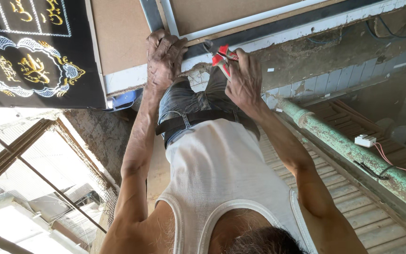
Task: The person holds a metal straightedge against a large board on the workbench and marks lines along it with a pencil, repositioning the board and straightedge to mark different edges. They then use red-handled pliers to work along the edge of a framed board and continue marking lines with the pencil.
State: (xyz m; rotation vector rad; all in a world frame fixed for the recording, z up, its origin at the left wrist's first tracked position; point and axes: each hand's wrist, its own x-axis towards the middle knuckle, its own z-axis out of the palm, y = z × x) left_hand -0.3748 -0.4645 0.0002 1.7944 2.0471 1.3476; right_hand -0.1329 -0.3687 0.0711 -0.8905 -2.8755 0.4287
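Pliers (222,59) with red handles sit in the right hand (245,77), whose grip is pressed together round the handles. The metal nose points at the dark strip along the edge of a white picture frame (240,28) with a brown backing board. The left hand (165,56) lies just beside the pliers, its grip spread, fingers flat on the frame's corner and on a second brown board (118,35). Both hands work above the person's knees (grey jeans, black belt). To the left hangs a black cloth (29,56) with gold embroidery. To the right runs a worn green pipe (348,146), with a small white box (365,140) and thin wires on it.
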